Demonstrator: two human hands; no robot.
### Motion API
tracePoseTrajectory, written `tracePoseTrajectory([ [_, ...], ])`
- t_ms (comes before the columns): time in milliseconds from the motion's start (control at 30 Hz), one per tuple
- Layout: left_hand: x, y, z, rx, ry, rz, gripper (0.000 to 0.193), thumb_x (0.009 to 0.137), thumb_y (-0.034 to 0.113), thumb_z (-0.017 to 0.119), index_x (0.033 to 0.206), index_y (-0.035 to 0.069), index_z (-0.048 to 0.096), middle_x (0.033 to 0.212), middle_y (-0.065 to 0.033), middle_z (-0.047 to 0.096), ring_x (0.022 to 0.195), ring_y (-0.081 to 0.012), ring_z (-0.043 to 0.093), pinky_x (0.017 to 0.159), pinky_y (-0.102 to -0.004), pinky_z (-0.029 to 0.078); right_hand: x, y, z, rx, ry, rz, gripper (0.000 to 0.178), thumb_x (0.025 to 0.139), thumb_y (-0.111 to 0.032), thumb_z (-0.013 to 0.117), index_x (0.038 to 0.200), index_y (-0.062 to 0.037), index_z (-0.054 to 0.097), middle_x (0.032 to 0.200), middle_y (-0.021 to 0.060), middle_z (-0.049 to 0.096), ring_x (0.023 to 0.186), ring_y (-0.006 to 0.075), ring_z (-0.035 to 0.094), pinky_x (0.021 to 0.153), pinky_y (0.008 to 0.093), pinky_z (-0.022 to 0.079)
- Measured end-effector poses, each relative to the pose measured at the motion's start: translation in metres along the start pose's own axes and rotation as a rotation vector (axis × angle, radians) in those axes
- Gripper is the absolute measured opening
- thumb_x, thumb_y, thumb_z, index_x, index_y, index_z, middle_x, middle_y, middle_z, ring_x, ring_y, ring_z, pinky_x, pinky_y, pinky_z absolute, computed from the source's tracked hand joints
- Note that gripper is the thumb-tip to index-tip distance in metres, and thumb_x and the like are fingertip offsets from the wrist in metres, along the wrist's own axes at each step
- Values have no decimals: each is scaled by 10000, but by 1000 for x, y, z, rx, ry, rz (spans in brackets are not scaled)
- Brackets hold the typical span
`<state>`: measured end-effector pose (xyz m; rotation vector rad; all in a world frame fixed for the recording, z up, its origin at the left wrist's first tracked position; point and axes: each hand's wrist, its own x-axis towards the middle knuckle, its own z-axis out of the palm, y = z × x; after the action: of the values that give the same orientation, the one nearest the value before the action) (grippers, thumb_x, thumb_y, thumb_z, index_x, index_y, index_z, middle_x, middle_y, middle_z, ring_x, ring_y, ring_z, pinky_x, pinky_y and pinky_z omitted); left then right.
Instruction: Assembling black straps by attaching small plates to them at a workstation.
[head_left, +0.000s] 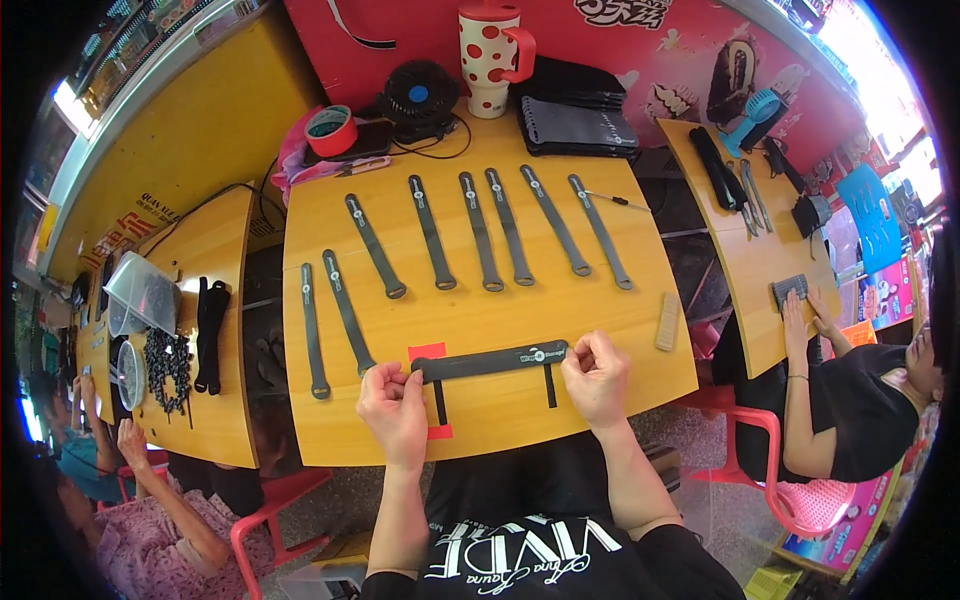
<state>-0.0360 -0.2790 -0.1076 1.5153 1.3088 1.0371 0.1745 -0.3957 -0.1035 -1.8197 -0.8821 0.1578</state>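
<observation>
A black strap (480, 364) with white lettering is stretched level near the table's front edge. My left hand (393, 412) is closed, pinching its left end. At the other end, my right hand (598, 380) is closed with fingertips on the strap. Below the strap, a narrow black strip (441, 404) lies over red tape (440, 432) on the left, and another narrow black strip (551, 386) lies on the right. Farther up the table, several similar dark straps (431, 235) lie spread in a fan, each with a holed rounded end toward me.
A beige ribbed block (667, 322) lies at the right edge. Along the back stand a red tape roll (331, 131), a black fan (418, 100), a spotted tumbler (489, 60) and stacked black straps (578, 125). Other people work at the left table (225, 400) and right table (750, 330).
</observation>
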Motion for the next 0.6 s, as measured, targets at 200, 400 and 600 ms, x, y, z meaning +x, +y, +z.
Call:
tracePoseTrajectory([
  [200, 0, 5, 0, 16, 16, -11, 168, 811, -74, 686, 936, -54, 575, 750, -60, 575, 550, -78, 527, 506, -224, 435, 1, -1, 1, -11, 7, -12, 197, 723, 117, 617, 718, -21, 476, 618, 66, 506, 510, 137, 522, 472, 272, 412],
  [400, -1, 6, -1, 12, 7, -28, 167, 812, -77, 682, 939, -57, 575, 760, -62, 578, 555, -76, 530, 512, -222, 437, 0, -2, 2, -47, 12, -18, 201, 728, 110, 627, 711, -24, 479, 601, 52, 495, 500, 109, 502, 461, 268, 392],
  [600, -1, 8, 0, 6, 1, -10, 154, 819, -71, 678, 933, -54, 576, 737, -55, 580, 552, -75, 535, 509, -220, 435, -2, -1, 0, -34, 52, 1, 182, 737, 112, 612, 724, -20, 488, 621, 86, 505, 512, 157, 518, 477, 290, 408],
])
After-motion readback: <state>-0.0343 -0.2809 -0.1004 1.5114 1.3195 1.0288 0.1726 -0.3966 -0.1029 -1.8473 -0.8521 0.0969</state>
